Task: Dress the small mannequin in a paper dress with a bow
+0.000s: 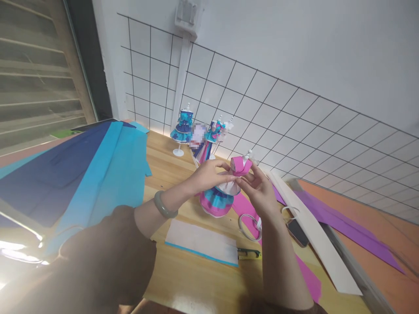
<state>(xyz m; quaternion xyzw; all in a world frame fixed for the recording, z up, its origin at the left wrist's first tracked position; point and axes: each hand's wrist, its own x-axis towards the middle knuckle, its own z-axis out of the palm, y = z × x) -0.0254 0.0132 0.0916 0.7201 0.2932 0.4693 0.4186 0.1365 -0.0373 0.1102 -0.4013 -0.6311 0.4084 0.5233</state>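
Note:
A small paper dress (217, 203) in pink, blue and white stands on a miniature dress form (248, 154), whose white knobbed top shows above it. A pink paper band (241, 165) wraps the bodice. My left hand (211, 176) comes from the left and pinches the white waist between thumb and fingers. From the right, my right hand (260, 187) closes around the other side, its thumb at the waist and its fingers up by the pink band. Both thumbs nearly meet at the front. The form's base is hidden behind the skirt.
Dressed miniature forms (183, 126) stand by the wall grid. Blue paper sheets (108, 174) lie left. A white and blue sheet (201, 242) lies in front, beside a cutter (248, 253). To the right are a white tape ring (250, 226), a phone (297, 233) and a white strip (317, 235).

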